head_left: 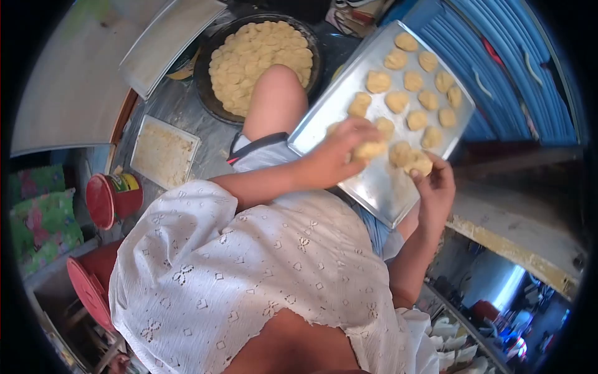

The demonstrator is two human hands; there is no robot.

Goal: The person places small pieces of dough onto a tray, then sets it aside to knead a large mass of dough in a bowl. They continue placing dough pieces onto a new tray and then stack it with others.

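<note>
A metal tray [398, 190] rests tilted across my lap, with rows of pale yellow dough pieces [413, 81] on it. My left hand [342, 153], slightly blurred, is closed round a dough piece [370, 151] over the tray's near left part. At the tray's near right edge, my right hand [438, 187] pinches another dough piece [418, 163] between thumb and fingers; it touches a further lump beside it. Beyond my knee, a round dark pan [204, 81] holds a heap of flattened dough pieces [261, 59].
On the floor at the left lies a flat, crusted tray [165, 151]. Near it stand a red bucket [115, 199] and a red lid [90, 292]. Blue slatted panels [504, 56] are behind the tray, and a worn wooden ledge [517, 249] is at the right.
</note>
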